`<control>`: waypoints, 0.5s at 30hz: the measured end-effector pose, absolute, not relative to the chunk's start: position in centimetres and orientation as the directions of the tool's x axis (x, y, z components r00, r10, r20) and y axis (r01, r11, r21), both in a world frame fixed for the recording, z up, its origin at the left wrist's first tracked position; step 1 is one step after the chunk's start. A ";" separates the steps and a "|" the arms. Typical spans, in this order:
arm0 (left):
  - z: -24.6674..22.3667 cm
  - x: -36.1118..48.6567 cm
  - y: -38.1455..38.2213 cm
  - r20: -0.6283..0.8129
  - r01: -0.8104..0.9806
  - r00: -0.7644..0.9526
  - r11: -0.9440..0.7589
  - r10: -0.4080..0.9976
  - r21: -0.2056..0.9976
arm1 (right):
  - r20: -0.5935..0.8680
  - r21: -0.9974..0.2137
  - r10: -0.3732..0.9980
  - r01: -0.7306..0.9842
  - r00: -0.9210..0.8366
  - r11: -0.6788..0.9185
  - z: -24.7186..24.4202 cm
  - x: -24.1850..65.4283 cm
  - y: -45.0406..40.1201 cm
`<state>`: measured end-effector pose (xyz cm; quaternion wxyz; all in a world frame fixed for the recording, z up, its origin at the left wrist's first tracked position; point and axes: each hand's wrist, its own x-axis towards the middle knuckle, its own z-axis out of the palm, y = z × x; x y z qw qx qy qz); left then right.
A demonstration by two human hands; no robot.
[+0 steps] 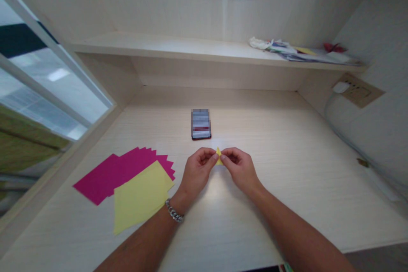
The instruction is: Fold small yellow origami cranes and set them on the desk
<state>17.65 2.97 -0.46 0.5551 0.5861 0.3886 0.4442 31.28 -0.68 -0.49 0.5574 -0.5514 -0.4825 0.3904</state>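
A small piece of folded yellow paper (218,157) is pinched between both hands over the middle of the desk. My left hand (199,169) grips its left side between thumb and fingers, and a chain bracelet circles that wrist. From the other side, my right hand (241,167) pinches the same paper, thumb forward. Most of the fold is hidden behind the thumbs. Left of my left hand lie yellow paper sheets (140,199), partly covering a fanned spread of magenta paper sheets (124,172).
A phone (201,124) lies on the desk (287,136) beyond my hands. Papers and wrappers (296,50) sit on the shelf (178,49). A plug (341,88) with a cable is in the right wall outlet (361,91). A dark object (266,269) shows at the bottom edge.
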 end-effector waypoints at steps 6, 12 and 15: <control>-0.7 17.6 3.0 0.124 0.020 0.318 -0.137 0.940 0.990 | 0.080 -0.997 0.958 0.042 0.275 0.071 -0.7 31.1 -0.6; -0.7 17.6 2.9 0.125 0.045 0.332 -0.148 0.935 0.988 | 0.089 -0.995 0.952 0.070 0.293 0.071 -0.4 31.2 -0.6; -0.7 17.6 2.9 0.126 0.045 0.318 -0.148 0.940 0.988 | 0.092 -0.996 0.947 0.038 0.307 0.085 -0.4 31.3 -0.5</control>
